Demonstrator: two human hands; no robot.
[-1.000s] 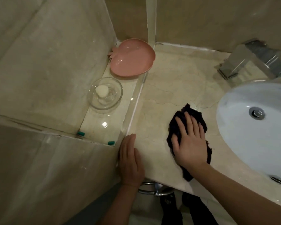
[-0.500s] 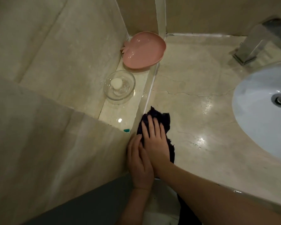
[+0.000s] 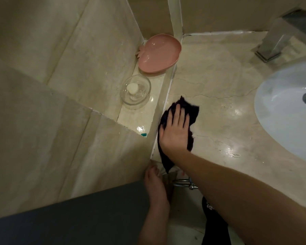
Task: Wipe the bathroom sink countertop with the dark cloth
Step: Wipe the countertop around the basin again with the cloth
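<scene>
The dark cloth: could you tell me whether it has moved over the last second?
Yes. The dark cloth, under the right hand, slid away from the sink basin to the left edge of the countertop, beside the raised ledge.

Home bathroom, white basin (image 3: 279, 110) sunk in marble countertop (image 3: 219, 85), chrome faucet (image 3: 276, 45), soap dish (image 3: 135, 90)

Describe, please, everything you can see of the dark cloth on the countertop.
The dark cloth looks black, soft and crumpled, with ragged, uneven edges. It lies flat on the beige stone countertop, close to the raised ledge at the counter's left edge, and one end trails down to the counter's front edge. The right hand presses on it with straight, spread fingers and covers its middle, so only its borders show. Wet streaks shine on the counter to its right.
</scene>
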